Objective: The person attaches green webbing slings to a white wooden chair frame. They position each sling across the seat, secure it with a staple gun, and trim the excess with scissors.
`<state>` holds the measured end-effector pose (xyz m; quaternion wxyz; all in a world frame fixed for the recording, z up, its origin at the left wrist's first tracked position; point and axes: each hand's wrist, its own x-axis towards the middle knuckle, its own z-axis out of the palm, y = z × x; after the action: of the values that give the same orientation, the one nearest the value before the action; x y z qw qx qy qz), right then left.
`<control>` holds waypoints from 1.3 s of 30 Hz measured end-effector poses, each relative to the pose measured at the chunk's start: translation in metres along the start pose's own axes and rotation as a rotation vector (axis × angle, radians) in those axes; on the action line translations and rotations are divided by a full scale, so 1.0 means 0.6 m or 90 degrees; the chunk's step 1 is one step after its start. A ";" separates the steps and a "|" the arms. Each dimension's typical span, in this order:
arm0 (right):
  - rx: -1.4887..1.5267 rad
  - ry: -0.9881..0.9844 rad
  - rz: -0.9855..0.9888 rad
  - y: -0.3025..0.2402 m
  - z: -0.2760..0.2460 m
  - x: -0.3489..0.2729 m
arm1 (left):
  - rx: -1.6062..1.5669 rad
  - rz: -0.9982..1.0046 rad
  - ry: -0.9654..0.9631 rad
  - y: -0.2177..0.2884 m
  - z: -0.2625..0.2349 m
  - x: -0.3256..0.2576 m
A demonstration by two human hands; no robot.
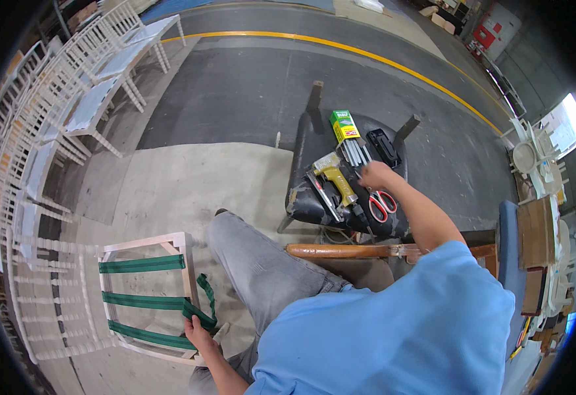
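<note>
The grip of the left hand (200, 334) is closed on green webbing (196, 312), whose loose end is trailed just beyond it. Left of this grip, a white chair frame (190, 270) is crossed by green straps (142, 264). The right hand (376, 176) is poised over a black seat (303, 155); whether anything is clamped in it cannot be told. Just nearer, red-handled scissors (382, 203) are seen; to its left, a yellow staple gun (338, 181).

Even, moderate daylight; a white pane (566, 125) glares at right; straight edges bow outward; corners sink into black.
</note>
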<state>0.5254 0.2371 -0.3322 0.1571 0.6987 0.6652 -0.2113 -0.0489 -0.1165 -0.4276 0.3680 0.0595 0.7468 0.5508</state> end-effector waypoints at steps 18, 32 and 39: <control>0.295 -0.011 -0.193 -0.045 -0.054 -0.207 | 0.071 0.067 0.031 -0.033 -0.055 -0.093; -0.325 -0.102 -1.109 -0.766 0.122 -0.193 | -0.533 -0.102 -0.202 0.003 -0.134 -0.064; -0.458 -0.103 -1.249 -0.841 0.206 -0.163 | -0.529 -0.069 -0.243 -0.006 -0.133 -0.062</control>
<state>0.0097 0.1239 -0.3586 0.1593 -0.2518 0.9511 -0.0819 -0.0700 -0.1985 -0.4030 0.5197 -0.0319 0.3840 0.7625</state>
